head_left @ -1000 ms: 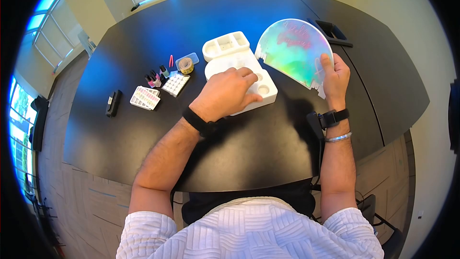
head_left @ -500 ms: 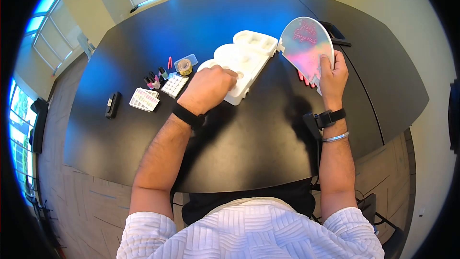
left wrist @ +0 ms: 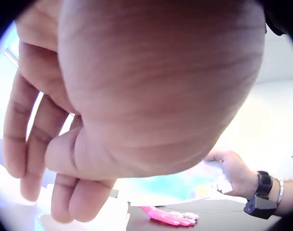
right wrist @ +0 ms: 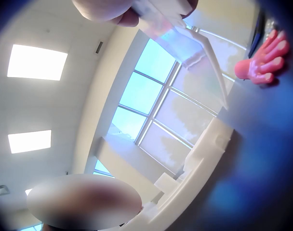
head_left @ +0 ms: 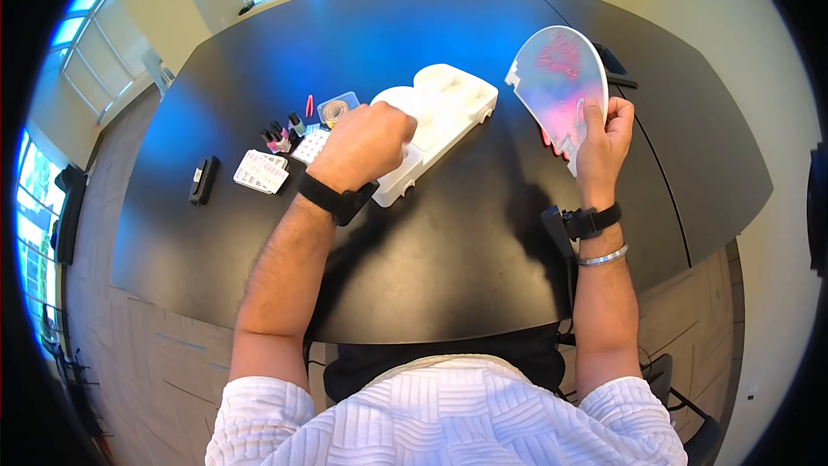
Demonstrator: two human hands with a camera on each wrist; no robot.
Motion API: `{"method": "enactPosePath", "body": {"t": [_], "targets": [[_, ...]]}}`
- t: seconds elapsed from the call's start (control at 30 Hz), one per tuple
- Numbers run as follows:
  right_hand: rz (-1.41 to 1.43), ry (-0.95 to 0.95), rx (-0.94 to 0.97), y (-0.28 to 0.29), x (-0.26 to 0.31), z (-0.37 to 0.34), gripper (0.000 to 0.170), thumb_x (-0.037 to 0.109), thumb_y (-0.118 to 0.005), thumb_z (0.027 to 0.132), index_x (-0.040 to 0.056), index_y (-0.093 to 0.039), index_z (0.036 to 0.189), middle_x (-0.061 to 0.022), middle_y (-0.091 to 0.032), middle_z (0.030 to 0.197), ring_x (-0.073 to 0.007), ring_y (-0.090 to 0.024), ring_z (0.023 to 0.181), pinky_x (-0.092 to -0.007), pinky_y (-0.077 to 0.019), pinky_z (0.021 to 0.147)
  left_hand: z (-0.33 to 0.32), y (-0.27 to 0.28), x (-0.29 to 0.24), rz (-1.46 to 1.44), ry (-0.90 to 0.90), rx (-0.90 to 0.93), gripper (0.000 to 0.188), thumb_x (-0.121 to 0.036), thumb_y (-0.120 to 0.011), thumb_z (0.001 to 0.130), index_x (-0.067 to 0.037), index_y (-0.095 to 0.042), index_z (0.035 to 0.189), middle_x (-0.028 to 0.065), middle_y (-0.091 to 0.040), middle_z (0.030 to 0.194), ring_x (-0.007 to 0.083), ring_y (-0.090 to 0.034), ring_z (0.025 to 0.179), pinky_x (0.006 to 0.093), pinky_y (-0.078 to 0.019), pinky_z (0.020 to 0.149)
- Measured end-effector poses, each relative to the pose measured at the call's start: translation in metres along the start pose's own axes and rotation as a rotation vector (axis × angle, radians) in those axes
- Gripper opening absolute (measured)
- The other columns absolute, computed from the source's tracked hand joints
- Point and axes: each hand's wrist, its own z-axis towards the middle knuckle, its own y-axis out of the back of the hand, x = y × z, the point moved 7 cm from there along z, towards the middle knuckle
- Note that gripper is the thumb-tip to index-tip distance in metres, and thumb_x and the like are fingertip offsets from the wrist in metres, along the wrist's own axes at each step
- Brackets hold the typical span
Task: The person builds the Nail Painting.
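Note:
The right hand (head_left: 604, 147) pinches the lower right edge of a half-round iridescent lid (head_left: 548, 65) with pink "Hello Gorgeous" lettering and a white rim, holding it raised and tilted, apart from the tray. A white molded tray (head_left: 448, 108) with rounded wells lies on the table. Over its near left end is the left hand (head_left: 362, 142). In the left wrist view that hand's fingers (left wrist: 91, 199) point down loosely over the white tray, with the thumb across the index finger and nothing visible between them. Partly behind the lid lies a pink model hand (right wrist: 264, 62).
Left of the tray are nail polish bottles (head_left: 276, 138), nail tip sets (head_left: 260, 173), a tape roll (head_left: 336, 112), pink tweezers (head_left: 310, 105) and a black case (head_left: 203, 181). A black object (head_left: 617, 69) lies behind the lid. The table's near edge (head_left: 431, 336) curves before the person.
The white tray has turned, its near end swinging left with the left hand. The right hand's lid has tilted, its left corner now apart from the tray.

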Motion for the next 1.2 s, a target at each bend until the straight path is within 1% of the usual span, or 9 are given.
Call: {"method": "enactPosePath", "body": {"t": [0.1,0.27,0.43,0.57,0.63,0.77,0.83,0.97,1.2], "targets": [[0.096,-0.011,0.028,-0.009,0.016,-0.013,0.026,0.016,-0.071,0.106,0.0060,-0.049,0.098,-0.0006,-0.054,0.085,-0.0091,-0.049,0.072,-0.0290,-0.0469,0.066,0.001,0.020,-0.008,-0.173,-0.090,-0.206,0.017,-0.010,-0.070,0.096,-0.003,-0.077,0.111,0.0224,-0.079,0.104,0.0414,-0.076,0.092,0.0482,-0.0613,0.082],[-0.029,0.466,0.163,-0.026,0.061,-0.032,0.024,0.006,-0.071,0.104,0.0069,-0.048,0.096,-0.0042,-0.055,0.091,-0.0116,-0.050,0.075,-0.0289,-0.0453,0.066,-0.006,0.050,-0.027,-0.641,-0.137,-0.286,0.035,-0.027,-0.073,0.107,-0.003,-0.068,0.132,0.0182,-0.081,0.121,0.0309,-0.081,0.104,0.0396,-0.0639,0.090],[-0.109,0.664,0.375,-0.045,0.081,-0.055,0.027,-0.010,-0.073,0.091,0.0060,-0.052,0.098,-0.0131,-0.060,0.102,-0.0301,-0.058,0.090,-0.0393,-0.0497,0.079,-0.010,0.053,-0.029,-0.931,-0.123,-0.282,0.068,-0.032,-0.074,0.109,-0.002,-0.044,0.162,0.0197,-0.076,0.136,0.0253,-0.079,0.113,0.0359,-0.0623,0.095],[-0.086,0.810,0.550,-0.065,0.092,-0.075,0.037,-0.009,-0.080,0.076,0.0071,-0.056,0.098,-0.0129,-0.061,0.109,-0.0350,-0.060,0.098,-0.0429,-0.0520,0.086,-0.010,0.050,-0.036,-1.159,-0.127,-0.274,0.071,-0.027,-0.074,0.110,0.000,-0.039,0.165,0.0199,-0.077,0.132,0.0222,-0.077,0.114,0.0345,-0.0607,0.097],[-0.080,0.828,0.594,-0.073,0.100,-0.086,0.037,-0.007,-0.083,0.075,0.0070,-0.058,0.098,-0.0126,-0.061,0.111,-0.0353,-0.060,0.099,-0.0438,-0.0521,0.087,-0.011,0.051,-0.039,-1.215,-0.155,-0.392,0.066,-0.029,-0.075,0.109,0.003,-0.046,0.158,0.0197,-0.078,0.129,0.0238,-0.080,0.102,0.0338,-0.0632,0.087],[-0.043,0.779,0.739,-0.077,0.113,-0.093,0.038,0.012,-0.093,0.078,0.0065,-0.066,0.104,-0.0122,-0.064,0.118,-0.0367,-0.062,0.108,-0.0470,-0.0534,0.093,-0.014,0.055,-0.030,-1.192,-0.068,-0.445,0.053,-0.013,-0.067,0.108,0.002,-0.049,0.156,0.0178,-0.081,0.116,0.0213,-0.080,0.093,0.0333,-0.0628,0.081],[-0.007,0.718,0.749,-0.077,0.111,-0.090,0.038,0.020,-0.093,0.084,0.0060,-0.070,0.111,-0.0134,-0.067,0.124,-0.0366,-0.064,0.112,-0.0480,-0.0542,0.097,-0.021,0.069,-0.024,-0.891,0.026,-0.511,0.047,-0.007,-0.064,0.110,0.000,-0.056,0.155,0.0051,-0.077,0.105,0.0072,-0.070,0.088,0.0259,-0.0568,0.075],[-0.119,0.651,0.565,-0.062,0.094,-0.062,0.033,0.016,-0.091,0.086,0.0050,-0.070,0.109,-0.0132,-0.070,0.114,-0.0352,-0.066,0.107,-0.0469,-0.0544,0.097,-0.027,0.088,-0.025,-0.671,-0.051,-0.646,0.031,-0.007,-0.062,0.107,-0.001,-0.071,0.137,0.0012,-0.071,0.087,0.0043,-0.059,0.070,0.0238,-0.0502,0.066],[-0.230,0.583,0.266,-0.031,0.066,-0.024,0.013,0.005,-0.083,0.092,0.0034,-0.071,0.098,-0.0104,-0.072,0.094,-0.0275,-0.068,0.084,-0.0373,-0.0568,0.078,-0.025,0.084,-0.018,-0.400,-0.051,-0.582,0.029,-0.010,-0.064,0.104,-0.001,-0.071,0.130,0.0091,-0.074,0.083,0.0124,-0.063,0.064,0.0280,-0.0519,0.066]]}}
